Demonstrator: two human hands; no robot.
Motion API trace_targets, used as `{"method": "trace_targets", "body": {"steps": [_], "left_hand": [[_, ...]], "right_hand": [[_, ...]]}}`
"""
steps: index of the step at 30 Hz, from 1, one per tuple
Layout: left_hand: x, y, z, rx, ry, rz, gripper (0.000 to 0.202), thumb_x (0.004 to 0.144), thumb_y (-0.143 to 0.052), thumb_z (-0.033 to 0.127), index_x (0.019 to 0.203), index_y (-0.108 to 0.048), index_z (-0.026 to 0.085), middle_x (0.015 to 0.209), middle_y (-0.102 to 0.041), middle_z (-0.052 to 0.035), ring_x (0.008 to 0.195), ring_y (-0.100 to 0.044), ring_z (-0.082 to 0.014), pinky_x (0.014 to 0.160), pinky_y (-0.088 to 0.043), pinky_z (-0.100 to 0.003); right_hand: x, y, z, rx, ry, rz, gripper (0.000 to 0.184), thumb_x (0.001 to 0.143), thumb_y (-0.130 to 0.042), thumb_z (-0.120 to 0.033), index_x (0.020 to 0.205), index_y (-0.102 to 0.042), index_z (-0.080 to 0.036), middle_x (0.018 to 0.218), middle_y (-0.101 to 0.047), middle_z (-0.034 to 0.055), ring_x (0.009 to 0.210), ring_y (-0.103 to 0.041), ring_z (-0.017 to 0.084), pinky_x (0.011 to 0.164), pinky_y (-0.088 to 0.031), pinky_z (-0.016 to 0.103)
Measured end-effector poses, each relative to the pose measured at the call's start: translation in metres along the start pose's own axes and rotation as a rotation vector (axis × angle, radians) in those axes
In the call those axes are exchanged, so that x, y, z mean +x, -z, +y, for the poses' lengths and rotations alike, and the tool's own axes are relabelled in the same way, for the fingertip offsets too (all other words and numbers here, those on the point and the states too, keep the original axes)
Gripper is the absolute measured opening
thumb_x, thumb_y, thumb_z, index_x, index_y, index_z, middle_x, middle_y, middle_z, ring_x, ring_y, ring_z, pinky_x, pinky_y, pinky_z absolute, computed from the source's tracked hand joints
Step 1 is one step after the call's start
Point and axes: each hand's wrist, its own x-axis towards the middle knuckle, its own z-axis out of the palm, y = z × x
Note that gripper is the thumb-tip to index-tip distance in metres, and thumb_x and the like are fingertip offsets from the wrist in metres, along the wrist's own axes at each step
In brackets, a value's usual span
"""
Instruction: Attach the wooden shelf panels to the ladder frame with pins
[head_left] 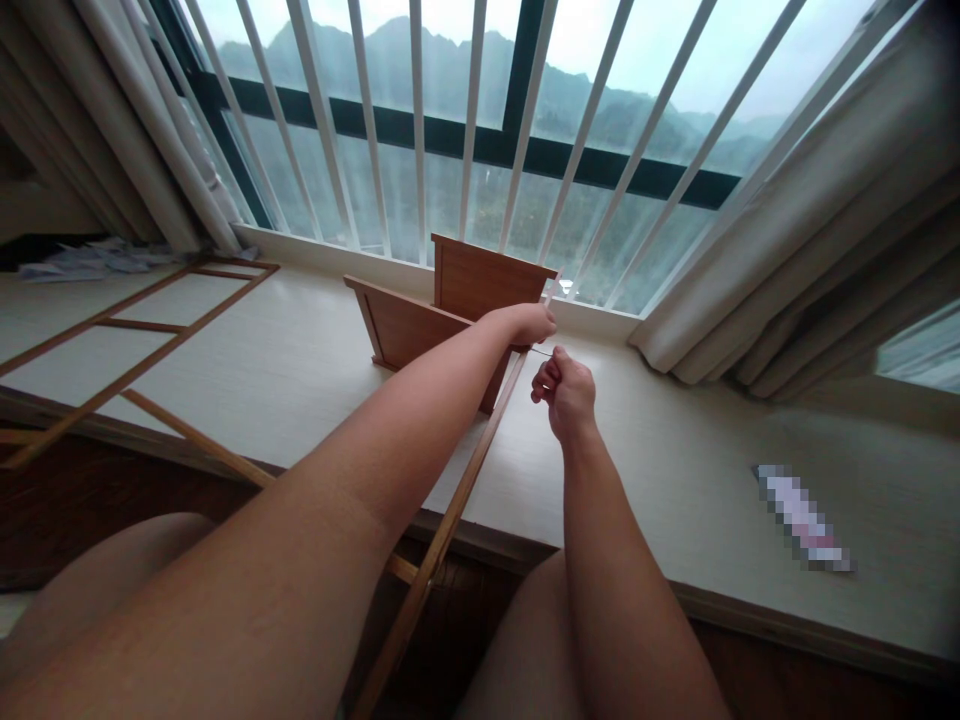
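My left hand (534,323) is closed over the far corner of a brown wooden piece, where a long wooden rail (480,460) meets upright panels. Its fingertips are partly hidden. Just right of it and a little nearer, my right hand (571,392) is closed, thumb and forefinger pinching a thin metal rod (541,352) that looks like a hex key. The rod points left toward the rail's end under my left hand. One wooden panel (409,322) stands left of my hands, partly behind my forearm, and another panel (487,280) stands behind it near the window.
A ladder-like wooden frame (176,340) lies across the pale window ledge (315,360) at left. Papers (105,258) lie at the far left. A blurred-out flat item (802,520) lies at right. White bars (418,130) cross the window; curtains (795,220) hang both sides.
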Motion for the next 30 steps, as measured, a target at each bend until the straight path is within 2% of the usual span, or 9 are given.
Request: {"method": "trace_targets", "body": {"steps": [2, 7, 12, 17, 23, 26, 30], "left_hand": [[0.000, -0.001, 0.000, -0.010, 0.008, -0.001, 0.030, 0.083, -0.046, 0.022, 0.093, -0.072, 0.012, 0.084, -0.070, -0.0105, 0.065, -0.060, -0.0180, 0.062, -0.046, -0.028], [0.005, -0.003, -0.003, -0.022, 0.012, 0.000, 0.029, 0.083, -0.047, 0.023, 0.094, -0.072, 0.012, 0.088, -0.071, -0.0104, 0.066, -0.061, -0.0174, 0.063, -0.047, -0.028], [0.007, -0.004, -0.005, -0.024, 0.013, -0.005, 0.031, 0.083, -0.046, 0.022, 0.095, -0.072, 0.012, 0.090, -0.071, -0.0113, 0.066, -0.061, -0.0179, 0.061, -0.047, -0.028], [0.006, -0.003, -0.005, -0.004, 0.001, 0.001, 0.030, 0.085, -0.046, 0.024, 0.094, -0.072, 0.012, 0.090, -0.071, -0.0109, 0.069, -0.061, -0.0180, 0.062, -0.046, -0.028], [0.008, -0.003, -0.006, 0.014, -0.009, 0.003, 0.031, 0.083, -0.046, 0.023, 0.094, -0.072, 0.012, 0.090, -0.071, -0.0104, 0.071, -0.061, -0.0189, 0.064, -0.046, -0.029], [0.008, -0.003, -0.006, 0.018, -0.007, 0.002, 0.031, 0.083, -0.046, 0.023, 0.094, -0.072, 0.012, 0.089, -0.070, -0.0103, 0.071, -0.061, -0.0192, 0.065, -0.046, -0.029], [0.007, -0.003, -0.005, 0.018, 0.005, -0.003, 0.031, 0.083, -0.045, 0.023, 0.094, -0.072, 0.013, 0.087, -0.070, -0.0099, 0.071, -0.062, -0.0190, 0.065, -0.047, -0.029]], "right_hand": [[0.000, 0.001, 0.000, -0.072, 0.070, 0.003, 0.047, 0.089, -0.055, -0.053, 0.060, -0.036, -0.023, 0.050, -0.032, -0.0069, 0.041, -0.037, 0.008, 0.035, -0.034, 0.021], [0.000, 0.010, 0.004, -0.409, 0.285, 0.039, 0.039, 0.092, -0.053, -0.055, 0.072, -0.050, -0.021, 0.065, -0.050, -0.0023, 0.054, -0.046, 0.010, 0.039, -0.038, 0.019], [0.000, 0.015, 0.007, -0.476, 0.330, 0.052, 0.039, 0.093, -0.050, -0.055, 0.075, -0.053, -0.021, 0.069, -0.054, -0.0013, 0.054, -0.046, 0.010, 0.041, -0.038, 0.020], [0.000, 0.009, 0.006, -0.314, 0.232, 0.041, 0.045, 0.092, -0.051, -0.057, 0.066, -0.054, -0.020, 0.058, -0.051, -0.0009, 0.047, -0.045, 0.010, 0.038, -0.036, 0.022], [-0.001, 0.000, 0.001, -0.153, 0.158, 0.104, 0.045, 0.090, -0.054, -0.047, 0.054, -0.053, -0.019, 0.045, -0.047, -0.0014, 0.036, -0.039, 0.008, 0.033, -0.027, 0.023], [-0.001, -0.004, -0.007, -0.076, -0.023, 0.120, 0.042, 0.088, -0.049, -0.035, 0.049, -0.049, -0.020, 0.037, -0.043, -0.0014, 0.030, -0.035, 0.009, 0.031, -0.022, 0.024], [0.000, -0.001, -0.025, 0.104, -0.392, 0.004, 0.042, 0.088, -0.041, -0.030, 0.048, -0.048, -0.019, 0.033, -0.040, 0.0000, 0.030, -0.033, 0.010, 0.032, -0.022, 0.023]]}}
